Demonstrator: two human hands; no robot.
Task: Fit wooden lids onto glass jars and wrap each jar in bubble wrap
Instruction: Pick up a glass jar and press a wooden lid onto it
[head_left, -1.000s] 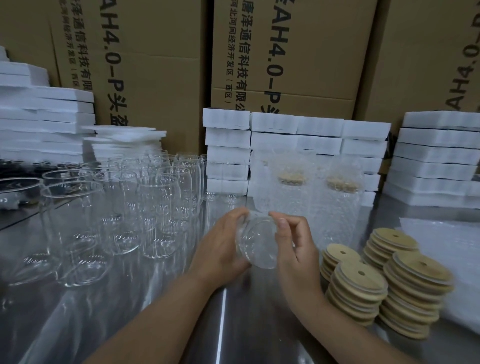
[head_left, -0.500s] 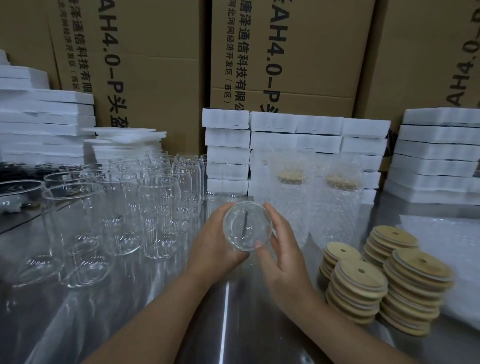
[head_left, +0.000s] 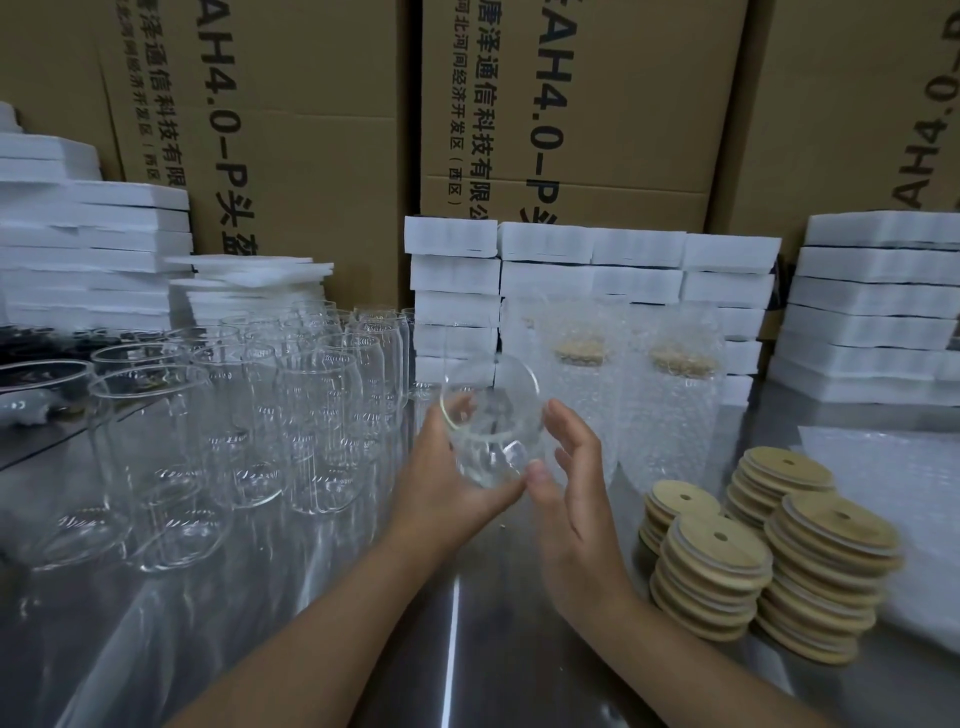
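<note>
A clear glass jar (head_left: 488, 415) without a lid is held above the steel table, tilted with its mouth up and towards me. My left hand (head_left: 447, 483) grips it from below and from the left. My right hand (head_left: 569, 467) is beside the jar with fingers straight; its thumb tip touches the jar's base. Several stacks of round wooden lids (head_left: 769, 551) with a small hole stand at the right. Two wrapped jars (head_left: 628, 395) with lids stand behind my hands. Sheets of bubble wrap (head_left: 893, 499) lie at the far right.
Several empty glass jars (head_left: 234, 415) crowd the left of the steel table (head_left: 457, 649). White foam stacks (head_left: 587, 280) line the back, with more at the left (head_left: 78, 249) and right (head_left: 878, 306). Tall cardboard boxes (head_left: 571, 104) form a wall behind.
The jar has been raised and turned, from lying on its side to mouth upward. My right hand's fingers have come off the jar and spread straight.
</note>
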